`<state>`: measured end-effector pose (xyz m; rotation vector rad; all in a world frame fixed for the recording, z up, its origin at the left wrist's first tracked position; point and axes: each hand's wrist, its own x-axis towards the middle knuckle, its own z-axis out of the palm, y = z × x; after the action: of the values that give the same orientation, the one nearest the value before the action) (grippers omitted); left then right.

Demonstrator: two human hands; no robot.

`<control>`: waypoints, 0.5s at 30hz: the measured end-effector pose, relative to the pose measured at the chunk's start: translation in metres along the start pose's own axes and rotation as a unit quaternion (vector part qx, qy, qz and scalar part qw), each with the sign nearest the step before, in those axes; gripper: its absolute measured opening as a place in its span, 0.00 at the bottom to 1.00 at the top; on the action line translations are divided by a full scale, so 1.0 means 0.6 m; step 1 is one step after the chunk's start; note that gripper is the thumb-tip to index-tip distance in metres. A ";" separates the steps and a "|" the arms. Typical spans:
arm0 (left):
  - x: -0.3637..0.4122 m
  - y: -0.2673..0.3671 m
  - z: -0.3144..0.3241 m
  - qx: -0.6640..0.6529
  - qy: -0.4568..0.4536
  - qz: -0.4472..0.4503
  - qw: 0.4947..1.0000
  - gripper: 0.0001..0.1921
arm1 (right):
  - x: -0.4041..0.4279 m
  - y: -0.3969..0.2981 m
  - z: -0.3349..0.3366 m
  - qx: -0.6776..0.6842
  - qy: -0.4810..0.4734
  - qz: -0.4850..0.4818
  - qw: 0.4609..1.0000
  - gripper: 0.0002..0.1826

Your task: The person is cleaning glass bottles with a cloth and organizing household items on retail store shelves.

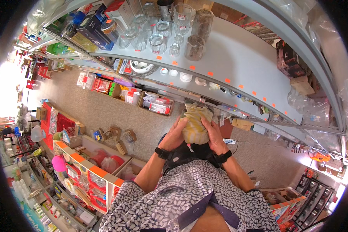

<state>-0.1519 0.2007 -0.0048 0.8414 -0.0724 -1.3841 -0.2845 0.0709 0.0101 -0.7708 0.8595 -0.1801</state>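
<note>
In front of my body I hold a bunched yellow-and-pale striped cloth (197,126) between both hands. My left hand (176,135) grips its left side and my right hand (214,134) its right side. Whether the cloth covers something cannot be told. Beyond it, on the upper grey metal shelf (235,55), stand a cloudy brown glass (195,47) and a taller one like it (203,24). Clear glass tumblers (158,44), a small stemmed glass (174,50) and a glass mug (182,14) are grouped to their left.
Below, a second shelf carries white ceramic pieces (186,77). Cartons of packaged goods (156,103) sit on the floor under it. A divided display bin (87,166) stands close on my left, and a dark box (291,59) lies at the upper shelf's right end.
</note>
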 end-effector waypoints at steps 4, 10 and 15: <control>-0.006 0.007 0.017 -0.129 -0.036 -0.049 0.990 0.29 | 0.005 0.005 -0.008 0.038 -0.011 0.036 0.999 0.27; -0.001 0.031 0.021 -0.085 0.000 -0.041 0.996 0.24 | 0.000 0.013 -0.011 0.031 -0.025 0.008 0.999 0.28; -0.007 0.054 0.071 -0.013 0.078 0.016 0.997 0.24 | 0.007 0.026 -0.027 0.069 -0.031 0.023 0.997 0.29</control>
<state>-0.1475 0.1822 0.0454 0.9195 0.0528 -1.2837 -0.2962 0.0718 -0.0094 -0.6246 0.7960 -0.1722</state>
